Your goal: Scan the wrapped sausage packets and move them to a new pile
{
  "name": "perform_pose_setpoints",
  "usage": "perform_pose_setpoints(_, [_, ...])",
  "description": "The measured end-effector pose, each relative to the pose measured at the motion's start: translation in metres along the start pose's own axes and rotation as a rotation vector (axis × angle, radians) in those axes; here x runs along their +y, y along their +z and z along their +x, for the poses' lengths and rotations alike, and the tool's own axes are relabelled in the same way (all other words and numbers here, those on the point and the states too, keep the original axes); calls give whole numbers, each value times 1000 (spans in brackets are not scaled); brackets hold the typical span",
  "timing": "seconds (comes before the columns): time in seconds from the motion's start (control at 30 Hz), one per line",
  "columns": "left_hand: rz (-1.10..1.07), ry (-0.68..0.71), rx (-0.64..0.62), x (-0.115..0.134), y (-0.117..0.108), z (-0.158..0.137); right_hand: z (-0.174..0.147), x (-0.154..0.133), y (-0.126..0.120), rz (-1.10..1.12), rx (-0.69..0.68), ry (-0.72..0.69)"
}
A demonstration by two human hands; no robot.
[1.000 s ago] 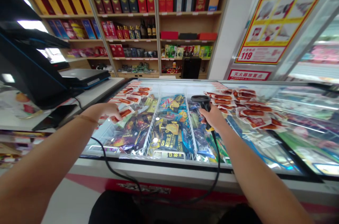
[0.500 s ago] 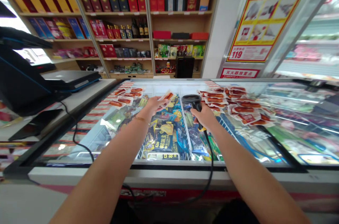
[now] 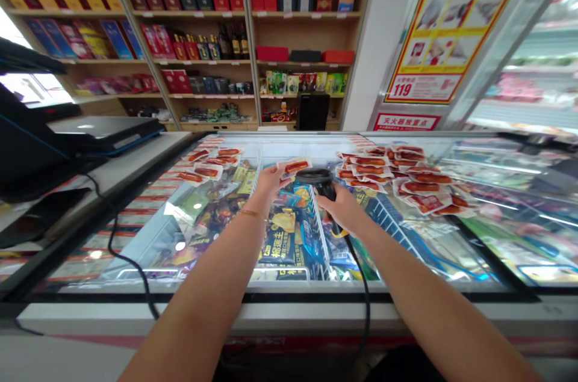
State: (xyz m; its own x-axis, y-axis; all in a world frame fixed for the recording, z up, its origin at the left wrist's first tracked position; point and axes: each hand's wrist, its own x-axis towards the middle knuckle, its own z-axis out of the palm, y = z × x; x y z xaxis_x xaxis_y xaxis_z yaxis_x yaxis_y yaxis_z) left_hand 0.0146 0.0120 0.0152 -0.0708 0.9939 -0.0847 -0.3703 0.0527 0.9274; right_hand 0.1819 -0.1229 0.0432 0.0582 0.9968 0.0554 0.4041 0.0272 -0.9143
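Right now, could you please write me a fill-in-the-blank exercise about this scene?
Of the left hand and right hand, the one holding the clear plastic sausage packet, not the black pistol-shaped scanner, is the ____.
The larger group of matching packets lies on the person's ____.
The red-and-yellow wall poster shows the three-digit number ____.
Missing words: left; right; 119.

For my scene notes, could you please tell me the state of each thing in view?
Held pack: gripped by the left hand
Scanner: gripped by the right hand, head uppermost
Cord: hanging from the scanner
Left packs: lying flat, partly overlapping
Right packs: heaped, overlapping
Freezer lid: shut, packs resting on it
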Motion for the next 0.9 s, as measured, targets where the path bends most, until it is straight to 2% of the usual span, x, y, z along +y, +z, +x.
perform_pose_setpoints(0.13, [0, -3, 68, -2, 3, 2, -5, -3, 6, 54, -29, -11])
perform_pose_setpoints(0.43, [-13, 5, 14, -6, -2, 4, -9, -6, 10, 56, -48, -14])
perform_pose_setpoints(0.9, [-3, 7, 29, 0, -1, -3, -4, -3, 3, 82, -26, -26])
